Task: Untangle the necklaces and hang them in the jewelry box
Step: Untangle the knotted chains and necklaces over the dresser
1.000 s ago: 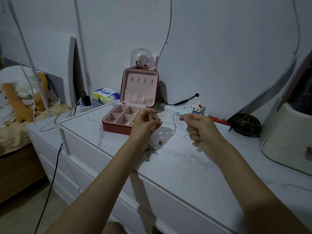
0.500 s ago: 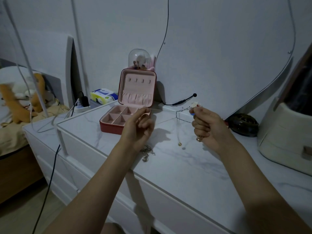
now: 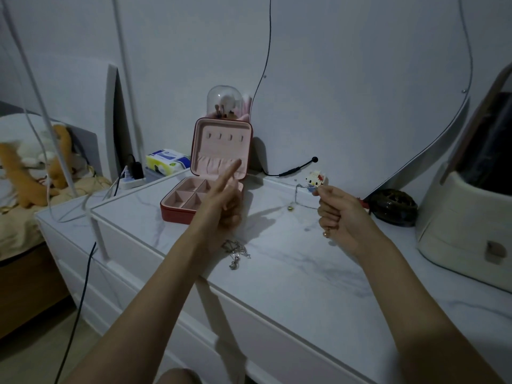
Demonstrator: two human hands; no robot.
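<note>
A pink jewelry box (image 3: 221,151) stands open on the white marble dresser top (image 3: 304,273), its lid upright with a row of small hooks. My right hand (image 3: 336,214) pinches a thin silver necklace (image 3: 297,194) that hangs down with a small gold bead at its end. A gold pendant dangles under that fist. My left hand (image 3: 224,200) holds nothing and reaches toward the box, forefinger stretched at the lid's pocket. A tangled heap of chains (image 3: 235,252) lies on the dresser beside my left forearm.
A glass dome ornament (image 3: 225,102) stands behind the box. A small block figure (image 3: 315,178), a dark round dish (image 3: 393,207) and a cream case (image 3: 465,225) sit to the right. A tissue pack (image 3: 166,162) and a power strip (image 3: 130,180) are at the left.
My left hand let go of the necklace and moved toward the box with its forefinger out. My right hand drew to the right, the chain now hanging from it alone.
</note>
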